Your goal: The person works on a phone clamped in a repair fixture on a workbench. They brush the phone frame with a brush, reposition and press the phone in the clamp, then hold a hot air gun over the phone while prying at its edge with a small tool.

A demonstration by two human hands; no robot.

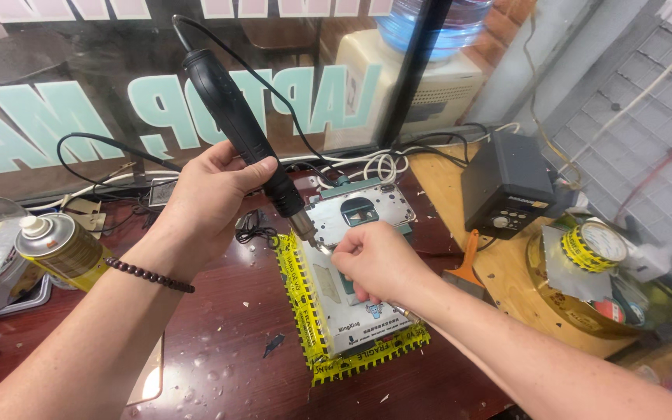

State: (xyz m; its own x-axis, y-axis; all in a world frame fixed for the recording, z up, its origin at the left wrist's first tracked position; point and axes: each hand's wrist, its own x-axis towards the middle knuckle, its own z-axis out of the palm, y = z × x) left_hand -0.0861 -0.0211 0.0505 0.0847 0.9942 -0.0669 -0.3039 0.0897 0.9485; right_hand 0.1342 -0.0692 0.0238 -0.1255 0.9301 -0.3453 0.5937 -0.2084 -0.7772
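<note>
Head view looks down on a dark red surface hemmed in at the back by a glass pane and on the right by a wooden board carrying a black control box and a round tin with a roll of yellow tape. Open room lies mostly at the near left, where the wood is bare apart from small scraps; a spray can lies at the far left edge.

At the centre sits a grey work mat edged in yellow tape, with a metal plate at its far end.

Left hand is raised above the surface, fingers wrapped tight around a black corded hot-air handpiece, angled so its nozzle points down at the near edge of the plate. Right hand hovers low over the mat, fingers pinched shut on a thin metal tool whose tip meets the nozzle's spot.
</note>
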